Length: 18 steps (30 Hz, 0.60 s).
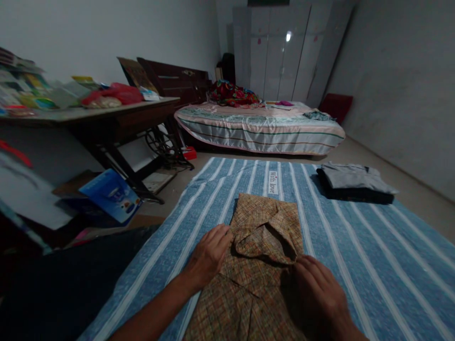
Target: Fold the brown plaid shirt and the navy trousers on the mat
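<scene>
A brown checked shirt [249, 284] lies partly folded on a blue-and-white striped bedsheet [330, 255]. Its far part is a neat rectangle, and a raised flap near the middle leaves a dark gap under it. My left hand [209, 253] grips the shirt's left edge, with the fingertips partly hidden. On the opposite side, my right hand [320, 284] pinches the flap's right corner. Farther off to the right, a folded grey garment [355, 176] rests on a folded black garment [350, 192].
At the left stands a sewing machine table [124, 111] with bags and packets on top. Below it is a blue box [112, 196]. Another bed [263, 130] with a red floral blanket [234, 93] is beyond, before a white wardrobe [277, 57].
</scene>
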Each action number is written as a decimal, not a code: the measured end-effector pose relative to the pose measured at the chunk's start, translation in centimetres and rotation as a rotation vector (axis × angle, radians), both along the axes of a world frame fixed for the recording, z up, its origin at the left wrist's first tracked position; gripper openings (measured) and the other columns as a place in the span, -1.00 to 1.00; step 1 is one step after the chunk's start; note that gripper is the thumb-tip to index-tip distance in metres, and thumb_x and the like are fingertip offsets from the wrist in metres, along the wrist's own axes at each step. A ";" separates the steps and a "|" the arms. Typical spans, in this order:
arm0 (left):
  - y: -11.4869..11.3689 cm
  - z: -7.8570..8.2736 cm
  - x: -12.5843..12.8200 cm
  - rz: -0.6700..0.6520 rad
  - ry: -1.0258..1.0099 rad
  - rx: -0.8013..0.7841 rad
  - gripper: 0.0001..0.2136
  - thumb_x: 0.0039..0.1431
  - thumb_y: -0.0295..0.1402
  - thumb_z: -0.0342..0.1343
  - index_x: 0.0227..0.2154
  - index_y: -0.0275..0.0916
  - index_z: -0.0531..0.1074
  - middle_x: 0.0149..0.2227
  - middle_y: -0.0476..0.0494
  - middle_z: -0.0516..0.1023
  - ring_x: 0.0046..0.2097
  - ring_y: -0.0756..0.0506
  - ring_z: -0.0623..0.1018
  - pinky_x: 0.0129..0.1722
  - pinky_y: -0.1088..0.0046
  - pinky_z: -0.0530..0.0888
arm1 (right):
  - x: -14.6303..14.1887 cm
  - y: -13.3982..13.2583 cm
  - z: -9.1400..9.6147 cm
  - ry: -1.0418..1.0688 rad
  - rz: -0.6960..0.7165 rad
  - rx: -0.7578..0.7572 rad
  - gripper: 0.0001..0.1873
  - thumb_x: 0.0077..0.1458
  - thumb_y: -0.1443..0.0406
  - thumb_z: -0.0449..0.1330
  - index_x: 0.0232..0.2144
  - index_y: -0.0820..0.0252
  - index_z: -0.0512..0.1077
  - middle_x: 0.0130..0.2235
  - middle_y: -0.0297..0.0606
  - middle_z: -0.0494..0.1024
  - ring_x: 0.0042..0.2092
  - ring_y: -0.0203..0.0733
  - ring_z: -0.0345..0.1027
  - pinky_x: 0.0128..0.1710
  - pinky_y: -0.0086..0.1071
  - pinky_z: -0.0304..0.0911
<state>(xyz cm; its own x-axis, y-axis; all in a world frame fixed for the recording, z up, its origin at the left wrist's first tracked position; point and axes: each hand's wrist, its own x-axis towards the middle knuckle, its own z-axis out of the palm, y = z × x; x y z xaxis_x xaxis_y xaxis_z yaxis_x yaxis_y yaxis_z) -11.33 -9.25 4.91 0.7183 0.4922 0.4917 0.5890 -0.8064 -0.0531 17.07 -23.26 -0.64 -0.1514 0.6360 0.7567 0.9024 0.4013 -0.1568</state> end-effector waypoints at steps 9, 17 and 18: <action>1.9 -0.5 1.3 -0.104 0.099 -0.081 -0.57 0.10 -0.61 -0.10 0.03 -0.23 0.34 0.10 -0.25 0.39 0.18 -0.19 0.31 0.09 0.19 0.36 | 0.6 2.1 -0.7 -0.160 -0.113 -0.133 -0.64 0.21 0.41 -0.11 -0.01 0.29 0.34 0.03 0.03 0.40 0.08 0.12 0.24 -0.07 0.01 0.31; 2.4 1.4 1.5 -0.116 0.145 -0.249 -0.42 -0.13 -0.69 -0.08 0.01 -0.17 0.34 0.10 -0.20 0.41 0.16 -0.20 0.35 0.11 0.09 0.32 | 3.3 2.9 2.5 0.194 0.026 -0.225 -0.66 0.17 0.34 -0.01 -0.01 0.22 0.33 -0.05 -0.11 0.48 -0.06 -0.09 0.40 -0.13 -0.27 0.37; 2.6 1.7 1.7 -0.109 0.115 -0.246 -0.47 -0.11 -0.68 -0.09 -0.04 -0.18 0.37 0.10 -0.21 0.41 0.15 -0.20 0.37 0.11 0.09 0.32 | 4.2 3.5 3.0 0.282 -0.056 -0.284 -0.68 0.18 0.27 0.01 -0.05 0.22 0.37 -0.12 -0.12 0.51 -0.16 -0.11 0.44 -0.22 -0.30 0.39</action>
<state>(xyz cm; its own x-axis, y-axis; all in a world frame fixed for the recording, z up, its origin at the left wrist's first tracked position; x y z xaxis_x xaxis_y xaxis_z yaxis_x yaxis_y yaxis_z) -9.59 -6.70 6.57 0.8178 0.5032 0.2794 0.4992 -0.8617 0.0910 21.24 -19.77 2.33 0.0778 0.8270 0.5568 0.8275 0.2579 -0.4987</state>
